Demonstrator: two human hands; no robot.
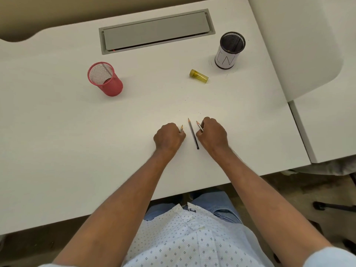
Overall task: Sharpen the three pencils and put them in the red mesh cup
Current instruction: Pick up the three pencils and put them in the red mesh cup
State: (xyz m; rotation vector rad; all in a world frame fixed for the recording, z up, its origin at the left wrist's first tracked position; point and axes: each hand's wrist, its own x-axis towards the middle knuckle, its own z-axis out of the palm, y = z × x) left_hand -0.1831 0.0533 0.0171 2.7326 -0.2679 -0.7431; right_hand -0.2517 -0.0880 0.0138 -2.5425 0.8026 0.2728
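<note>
Lying between both hands (169, 136) (211, 132), one loose pencil (193, 134)

a white desk (57, 151) carries a red mesh cup (105, 79), a yellow sharpener (198, 75) on its side, a labelled black cup (229, 51) and one loose pencil (193, 134).
</note>
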